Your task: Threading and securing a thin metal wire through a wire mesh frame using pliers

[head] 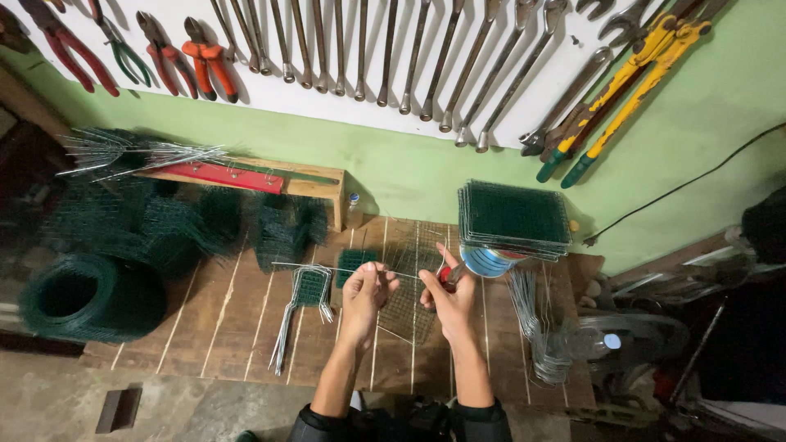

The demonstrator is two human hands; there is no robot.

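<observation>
Hands meet above the middle of a brown wooden plank surface (246, 319), both working one long thin bare steel wire (327, 268) that runs roughly level from the left toward the right. The left hand (363, 293) has its fingers curled closed around the wire, pinching it from above. The right hand (446, 296) holds a small pair of pliers with red handles (448, 276) in a closed grip, with the forefinger stretched upward; whether the plier tips bite the wire cannot be told from this view. Under the hands lies a flat square panel of grey wire mesh (405, 307), resting on the planks.

Wire this thin looks light and springy, stiff enough to hold a line yet easy to bend, with ends likely sharp. It is best held close to the spot being worked, since a grip farther out would let it whip and flex.

Left of the hands sits a bundle of bent grey wire pieces (299, 315) beside a small green mesh piece. Farther left are a roll of dark green coated mesh (86, 296) and loose heaps of the same. Behind the right hand, a stack of green mesh squares (514, 217) rests on a blue-striped round tin (489, 262). On the white wall board hang spanners (385, 49), red-handled pliers (209, 57) and yellow bolt cutters (630, 78).
</observation>
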